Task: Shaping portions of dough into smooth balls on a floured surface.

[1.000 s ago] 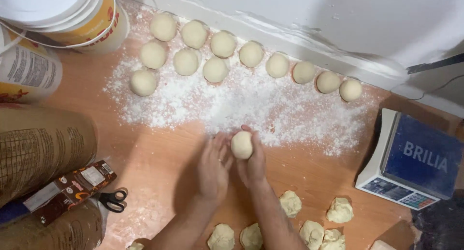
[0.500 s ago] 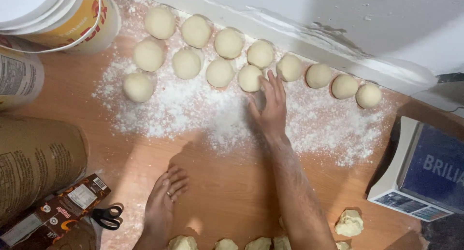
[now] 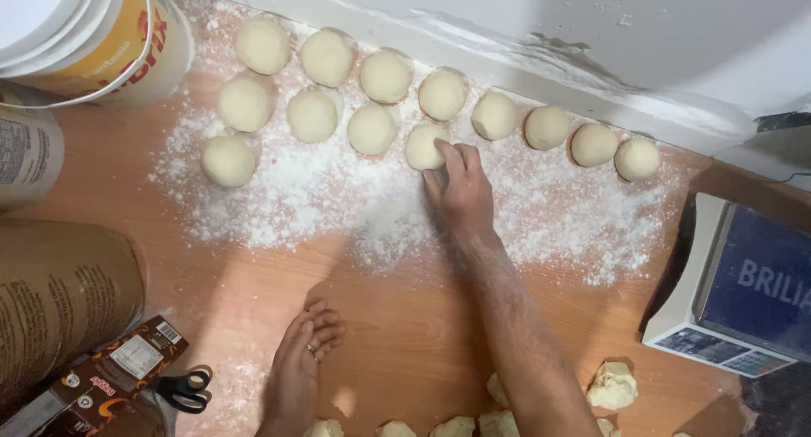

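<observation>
My right hand (image 3: 460, 192) reaches out over the floured patch (image 3: 355, 209), its fingertips on a round dough ball (image 3: 422, 143) in the second row. Several other smooth dough balls (image 3: 327, 57) lie in rows along the wall on the wooden table (image 3: 405, 319). My left hand (image 3: 297, 365) rests flat on the bare wood near the front edge, fingers together, holding nothing. Rough dough pieces (image 3: 612, 385) lie along the front edge, close to my right forearm.
A white and blue kitchen scale (image 3: 743, 293) stands at the right. White buckets (image 3: 93, 40) stand at the far left, with a large brown paper sack (image 3: 59, 293) below them. A brown packet (image 3: 101, 378) and black scissors (image 3: 186, 390) lie at the front left.
My hands rolled a dough ball together mid-table, then my right hand carried it up into the second row. My left hand dropped back to the wood near the front edge.
</observation>
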